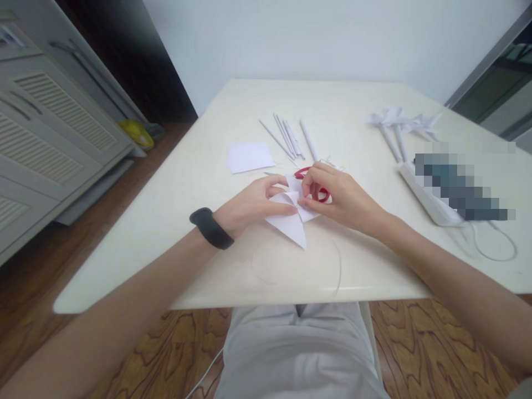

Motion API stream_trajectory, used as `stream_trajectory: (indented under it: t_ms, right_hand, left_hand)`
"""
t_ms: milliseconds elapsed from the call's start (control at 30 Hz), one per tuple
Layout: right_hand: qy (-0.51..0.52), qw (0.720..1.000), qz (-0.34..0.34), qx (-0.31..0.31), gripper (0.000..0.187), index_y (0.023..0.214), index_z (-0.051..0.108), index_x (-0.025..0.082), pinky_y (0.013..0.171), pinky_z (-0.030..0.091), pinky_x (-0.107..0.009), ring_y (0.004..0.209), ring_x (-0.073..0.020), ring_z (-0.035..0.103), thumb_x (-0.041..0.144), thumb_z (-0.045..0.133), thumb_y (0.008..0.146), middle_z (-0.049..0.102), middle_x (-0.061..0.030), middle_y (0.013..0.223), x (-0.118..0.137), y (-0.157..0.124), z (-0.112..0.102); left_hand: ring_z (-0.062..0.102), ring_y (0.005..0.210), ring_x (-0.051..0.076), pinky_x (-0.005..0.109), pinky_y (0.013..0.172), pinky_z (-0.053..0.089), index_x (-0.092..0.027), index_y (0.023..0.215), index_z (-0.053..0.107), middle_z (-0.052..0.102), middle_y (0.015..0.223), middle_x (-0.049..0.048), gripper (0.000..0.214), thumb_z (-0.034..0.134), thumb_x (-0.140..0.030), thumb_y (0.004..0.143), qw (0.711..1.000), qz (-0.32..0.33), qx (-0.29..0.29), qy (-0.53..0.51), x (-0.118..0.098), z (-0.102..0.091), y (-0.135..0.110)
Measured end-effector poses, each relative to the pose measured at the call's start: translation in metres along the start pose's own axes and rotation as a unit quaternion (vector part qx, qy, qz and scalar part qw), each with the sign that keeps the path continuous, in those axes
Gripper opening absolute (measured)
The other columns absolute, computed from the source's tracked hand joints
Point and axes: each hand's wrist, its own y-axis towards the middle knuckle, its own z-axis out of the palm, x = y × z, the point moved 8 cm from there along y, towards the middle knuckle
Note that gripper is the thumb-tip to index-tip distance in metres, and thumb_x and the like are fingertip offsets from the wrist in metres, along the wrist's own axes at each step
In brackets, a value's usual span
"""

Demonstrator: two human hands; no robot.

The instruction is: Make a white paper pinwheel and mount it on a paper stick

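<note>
A cut and folded white paper pinwheel [291, 224] is between my two hands over the near part of the table. My left hand [266, 200] grips it from the left, its thumb pressed on the paper near the centre. With thumb and fingers pinched, my right hand [332, 191] holds the paper at its middle and right side. Whether a small piece is also in that pinch is hidden. Red-handled scissors [302, 173] lie just behind the pinwheel, partly covered by my right hand.
A stack of white paper squares [251, 157] lies left of several rolled paper sticks [286, 136]. Finished-looking pinwheels on sticks [393, 124] lie at the back right. Near them is a white device with a cable [430, 197], partly pixelated. The white table's front edge [291, 306] is close to my lap.
</note>
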Motion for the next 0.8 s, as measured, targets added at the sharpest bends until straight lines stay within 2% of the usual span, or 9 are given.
stream_trajectory:
  t_ms: [133, 333, 500, 600, 700, 800]
  right_hand:
    - [-0.013, 1.0, -0.006, -0.002, 0.007, 0.078, 0.049, 0.017, 0.061, 0.039, -0.024, 0.069, -0.0121, 0.049, 0.016, 0.057, 0.078, 0.052, -0.0033, 0.086, 0.002, 0.0, 0.0]
    - [-0.021, 1.0, -0.004, 0.004, 0.005, 0.079, 0.049, 0.018, 0.062, 0.038, -0.026, 0.07, -0.0144, 0.049, 0.016, 0.054, 0.079, 0.053, -0.0049, 0.088, 0.005, 0.0, 0.0]
    - [0.022, 1.0, 0.008, -0.007, 0.009, 0.084, 0.049, 0.018, 0.062, 0.039, -0.026, 0.071, -0.0144, 0.05, 0.018, 0.056, 0.078, 0.053, -0.0049, 0.09, 0.003, 0.0, 0.0]
    - [0.097, 0.994, 0.052, -0.008, 0.024, 0.097, 0.046, 0.018, 0.06, 0.041, -0.025, 0.071, -0.0134, 0.052, 0.023, 0.058, 0.077, 0.054, -0.0045, 0.093, -0.006, -0.001, 0.002]
    - [0.168, 0.979, 0.113, 0.017, 0.038, 0.106, 0.043, 0.019, 0.062, 0.043, -0.025, 0.075, -0.0135, 0.054, 0.03, 0.061, 0.075, 0.053, -0.0054, 0.101, -0.017, -0.003, 0.008]
    - [0.222, 0.962, 0.149, 0.063, 0.033, 0.105, 0.048, 0.018, 0.066, 0.045, -0.027, 0.081, -0.0157, 0.056, 0.03, 0.06, 0.077, 0.056, -0.0059, 0.103, -0.023, -0.004, 0.015]
  left_hand:
    - [0.059, 0.088, 0.02, 0.031, 0.079, 0.042, -0.02, 0.096, 0.052, 0.063, 0.086, 0.0, 0.033, 0.063, -0.02, 0.066, 1.0, -0.007, -0.003, -0.015, 0.002, 0.0, -0.001]
    - [0.06, 0.086, 0.021, 0.029, 0.074, 0.043, -0.021, 0.095, 0.053, 0.063, 0.085, 0.001, 0.031, 0.062, -0.019, 0.066, 0.999, -0.015, -0.01, -0.03, 0.004, 0.0, 0.0]
    - [0.061, 0.079, 0.019, 0.031, 0.074, 0.043, -0.019, 0.092, 0.055, 0.062, 0.081, 0.0009, 0.025, 0.059, -0.016, 0.068, 1.0, -0.005, -0.001, -0.02, 0.002, 0.001, 0.0]
    - [0.061, 0.084, 0.021, 0.032, 0.076, 0.043, -0.018, 0.093, 0.056, 0.062, 0.083, 0.0026, 0.025, 0.06, -0.016, 0.068, 1.0, 0.009, -0.015, -0.003, -0.002, -0.003, -0.001]
    - [0.061, 0.085, 0.023, 0.033, 0.073, 0.044, -0.018, 0.098, 0.055, 0.063, 0.087, 0.0044, 0.03, 0.059, -0.016, 0.069, 1.0, 0.013, -0.023, 0.005, -0.004, -0.005, -0.001]
    - [0.061, 0.081, 0.023, 0.031, 0.068, 0.044, -0.018, 0.099, 0.054, 0.064, 0.085, 0.0041, 0.032, 0.059, -0.016, 0.069, 0.999, 0.018, -0.028, 0.019, -0.007, -0.005, -0.002]
